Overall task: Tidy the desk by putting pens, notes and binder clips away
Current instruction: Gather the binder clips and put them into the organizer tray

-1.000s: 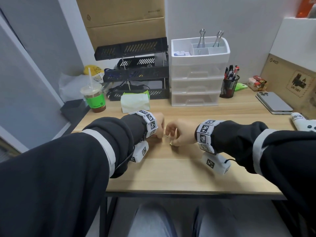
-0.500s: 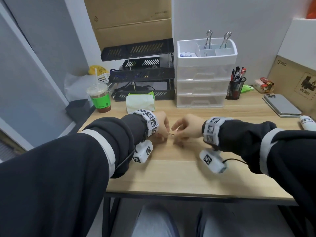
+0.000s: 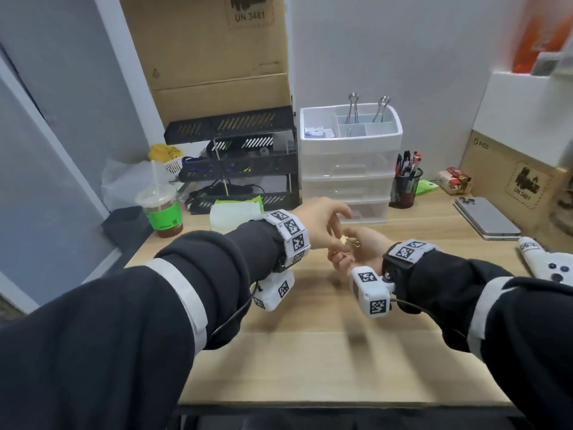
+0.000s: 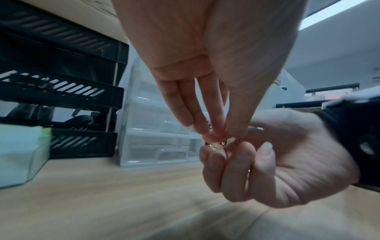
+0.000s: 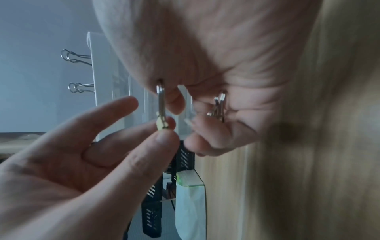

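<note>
My left hand reaches down from above and pinches a small yellowish binder clip between thumb and fingertips. In the right wrist view that clip shows a silver wire handle and a pale body. My right hand lies palm up just under it, above the desk's middle, fingers curled round more small binder clips. Behind the hands stands a white drawer organizer; two large binder clips stick up from its top compartments. A black mesh pen cup with several pens stands to its right.
A black letter tray, a tissue pack and an iced drink stand at the back left. A phone and a white controller lie at the right. Cardboard boxes lean against the walls.
Both hands have lifted off the desk. My right hand has turned palm up, and my left hand has risen above it, pinching a clip.
</note>
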`<act>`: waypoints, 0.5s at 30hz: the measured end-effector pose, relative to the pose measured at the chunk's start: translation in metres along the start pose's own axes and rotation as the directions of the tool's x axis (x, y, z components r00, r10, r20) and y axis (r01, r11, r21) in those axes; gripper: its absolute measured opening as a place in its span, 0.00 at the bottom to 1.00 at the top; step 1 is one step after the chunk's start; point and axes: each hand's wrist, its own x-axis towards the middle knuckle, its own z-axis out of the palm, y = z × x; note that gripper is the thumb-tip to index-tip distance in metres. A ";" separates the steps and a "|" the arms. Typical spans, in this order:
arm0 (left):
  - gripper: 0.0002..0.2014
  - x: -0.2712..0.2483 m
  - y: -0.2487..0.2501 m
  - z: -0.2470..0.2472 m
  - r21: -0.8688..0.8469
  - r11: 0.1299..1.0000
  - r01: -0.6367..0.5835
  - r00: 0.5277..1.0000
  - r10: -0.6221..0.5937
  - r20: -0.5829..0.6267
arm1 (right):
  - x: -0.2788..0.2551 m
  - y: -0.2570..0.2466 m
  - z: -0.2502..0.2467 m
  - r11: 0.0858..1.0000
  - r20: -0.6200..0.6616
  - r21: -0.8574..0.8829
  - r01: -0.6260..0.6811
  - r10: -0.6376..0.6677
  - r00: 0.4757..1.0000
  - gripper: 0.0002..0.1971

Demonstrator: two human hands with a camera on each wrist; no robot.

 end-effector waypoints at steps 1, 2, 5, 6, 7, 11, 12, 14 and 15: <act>0.27 0.006 0.001 0.000 0.011 1.000 -0.007 1.000 0.007 -0.014 | -0.002 -0.005 -0.002 1.000 0.006 -0.005 0.015 -0.015 1.000 0.20; 0.25 0.013 0.001 -0.002 0.013 1.000 -0.009 1.000 0.009 -0.024 | -0.005 -0.012 -0.004 0.999 0.014 -0.005 0.035 -0.035 0.999 0.19; 0.22 0.030 0.004 -0.009 0.017 1.000 -0.017 0.998 0.018 -0.068 | -0.016 -0.031 -0.005 0.997 0.027 0.001 0.072 -0.072 0.997 0.15; 0.21 0.035 0.003 -0.012 0.033 0.999 -0.011 0.994 0.015 -0.107 | -0.019 -0.036 -0.006 0.997 0.014 -0.020 0.081 -0.081 0.997 0.13; 0.20 0.041 0.002 -0.016 0.048 0.999 0.003 0.987 0.005 -0.159 | -0.022 -0.044 -0.007 0.994 -0.006 -0.050 0.095 -0.095 0.995 0.12; 0.23 0.067 -0.011 -0.044 0.171 0.975 0.141 0.944 -0.080 -0.320 | -0.046 -0.093 -0.006 0.959 -0.147 -0.214 0.188 -0.222 0.964 0.07; 0.24 0.072 -0.014 -0.053 0.221 0.956 0.195 0.925 -0.104 -0.366 | -0.055 -0.110 -0.003 0.946 -0.174 -0.246 0.212 -0.259 0.950 0.07; 0.25 0.083 -0.020 -0.072 0.308 0.913 0.267 0.874 -0.095 -0.476 | -0.073 -0.145 0.004 0.921 -0.214 -0.298 0.250 -0.320 0.923 0.09; 0.25 0.090 -0.023 -0.079 0.350 0.894 0.278 0.858 -0.067 -0.510 | -0.081 -0.163 0.008 0.908 -0.229 -0.328 0.259 -0.343 0.911 0.10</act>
